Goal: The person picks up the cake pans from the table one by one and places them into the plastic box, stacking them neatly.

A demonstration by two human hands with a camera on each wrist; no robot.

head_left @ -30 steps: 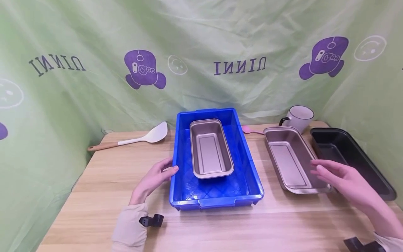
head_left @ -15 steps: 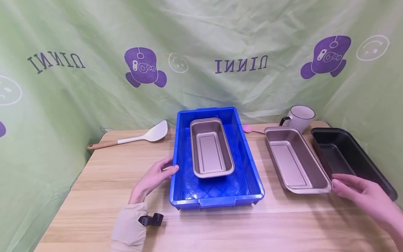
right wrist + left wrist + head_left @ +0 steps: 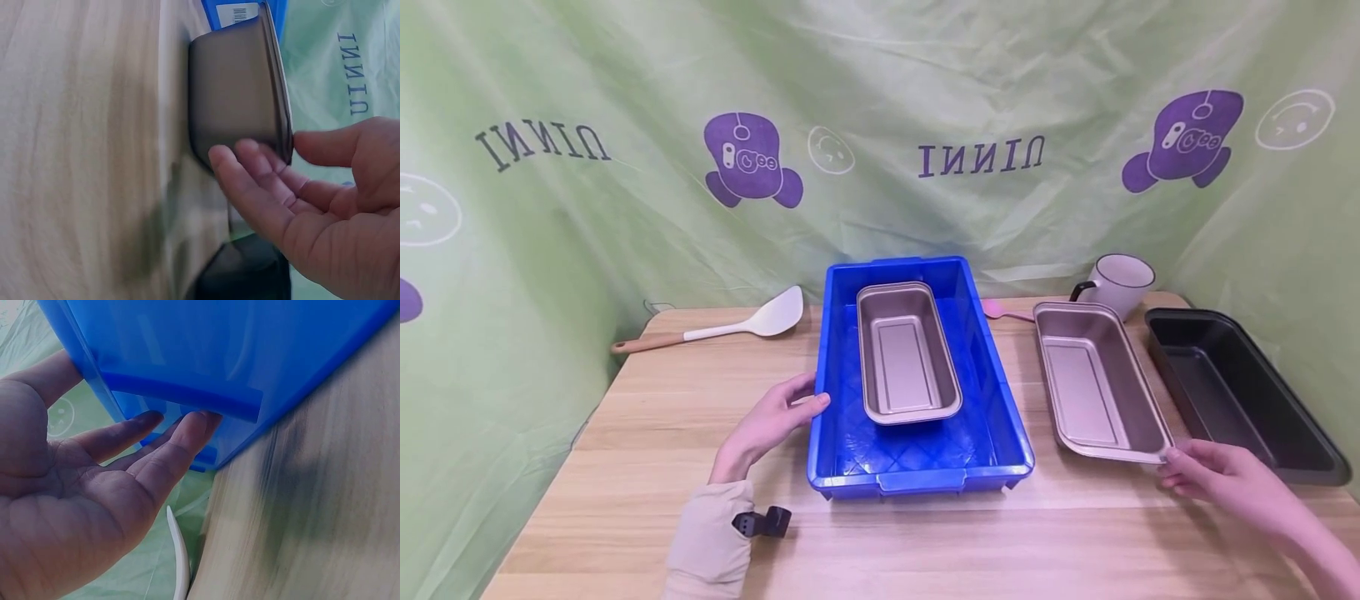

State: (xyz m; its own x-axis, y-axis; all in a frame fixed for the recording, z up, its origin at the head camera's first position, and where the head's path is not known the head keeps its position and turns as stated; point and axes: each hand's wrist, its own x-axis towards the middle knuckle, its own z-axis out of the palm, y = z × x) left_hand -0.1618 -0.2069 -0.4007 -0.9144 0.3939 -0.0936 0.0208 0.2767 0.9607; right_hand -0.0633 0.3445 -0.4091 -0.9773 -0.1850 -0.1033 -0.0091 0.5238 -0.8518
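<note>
In the head view my left hand holds the left wall of a blue plastic bin, thumb over the rim. The left wrist view shows the fingers bent against the bin's outer side, below a ledge. A bronze-coloured loaf pan sits inside the bin. To the right, my right hand pinches the near right corner of a second bronze loaf pan. In the right wrist view its thumb is at the rim and its fingers are at the pan's outer wall.
A black loaf pan lies at the far right. Behind the second pan stands a white mug, with a pink spoon to its left. A white spatula with a wooden handle lies at left. Green curtain surrounds the wooden table.
My right hand has moved down and closed on the second bronze pan's near corner; that pan's near end has shifted slightly left. The left hand stays on the bin.
</note>
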